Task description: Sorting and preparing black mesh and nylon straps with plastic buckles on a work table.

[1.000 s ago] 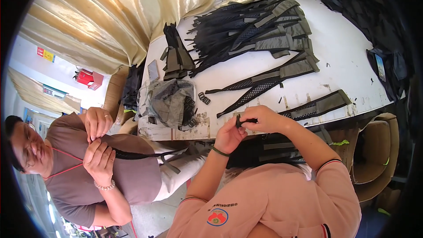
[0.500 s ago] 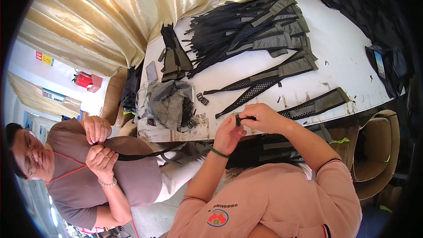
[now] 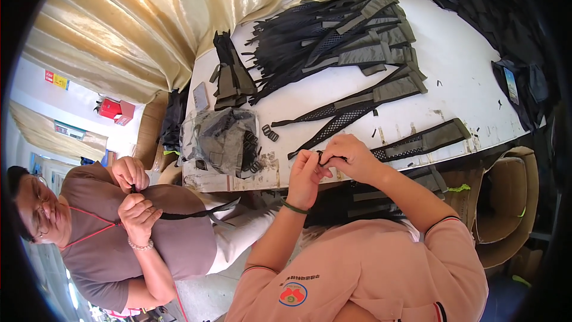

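Both my hands meet just off the near edge of the table. My left hand (image 3: 304, 177) pinches a small black buckle (image 3: 320, 156), mostly covered by the fingertips. My right hand (image 3: 354, 158) is closed on the narrow black end of a strap, right at the buckle; whether it is threaded through I cannot tell. A grey-and-black mesh shoulder strap (image 3: 426, 141) runs along the table edge behind my right hand and seems to lead into it. Two loose black slider buckles (image 3: 270, 133) lie beyond my left hand, near a clear plastic bag (image 3: 219, 143) holding more buckles.
Many similar straps (image 3: 369, 53) are piled at the far side of the white table (image 3: 459, 86). Dark fabric pieces (image 3: 488, 18) lie at the far right. An open cardboard box (image 3: 506, 203) stands at right. A co-worker (image 3: 137, 220) on the left handles a black strap.
My fingers have closed further over the buckle, which showed more plainly before. My right fingertips have shifted slightly at the strap end. The co-worker's hands moved slightly.
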Tool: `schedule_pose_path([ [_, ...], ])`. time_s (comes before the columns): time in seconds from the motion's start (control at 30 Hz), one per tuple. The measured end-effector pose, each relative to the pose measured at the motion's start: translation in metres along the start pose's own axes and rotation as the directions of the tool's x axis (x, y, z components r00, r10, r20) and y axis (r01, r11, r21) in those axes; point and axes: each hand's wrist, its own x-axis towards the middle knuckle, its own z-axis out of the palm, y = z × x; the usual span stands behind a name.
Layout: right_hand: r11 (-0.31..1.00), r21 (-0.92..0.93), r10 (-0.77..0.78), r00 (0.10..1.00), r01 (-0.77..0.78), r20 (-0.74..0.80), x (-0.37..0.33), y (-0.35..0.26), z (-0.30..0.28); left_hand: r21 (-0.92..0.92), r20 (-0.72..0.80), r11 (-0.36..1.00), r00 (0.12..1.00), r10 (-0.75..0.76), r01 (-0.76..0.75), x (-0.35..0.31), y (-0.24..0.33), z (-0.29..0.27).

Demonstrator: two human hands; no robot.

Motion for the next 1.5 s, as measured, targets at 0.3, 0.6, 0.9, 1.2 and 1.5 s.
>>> schedule_pose_path([
  [0.3,0.633,0.604,0.486,0.856,-0.484,0.177,-0.007,-0.022,0.000,0.395,-0.072,0.884,0.951,0.301,-0.250,0.006,-0.007,-0.005],
  [0.6,0.511,0.615,0.634,0.747,-0.601,0.203,-0.012,-0.014,0.006,0.487,0.007,0.802,0.920,0.392,-0.345,-0.002,-0.004,0.000],
  [0.9,0.340,0.775,0.671,0.715,-0.532,0.196,-0.016,-0.011,0.006,0.409,0.269,0.751,0.855,0.444,-0.518,-0.008,0.000,0.009],
  [1.2,0.483,0.537,0.639,0.698,-0.692,0.323,-0.002,-0.035,-0.022,0.544,0.463,0.583,0.796,0.390,-0.603,-0.006,0.006,-0.004],
  [1.5,0.920,0.034,0.379,0.910,-0.390,0.167,-0.003,-0.040,-0.028,0.633,0.501,0.493,0.802,0.326,-0.596,-0.010,0.011,-0.001],
])
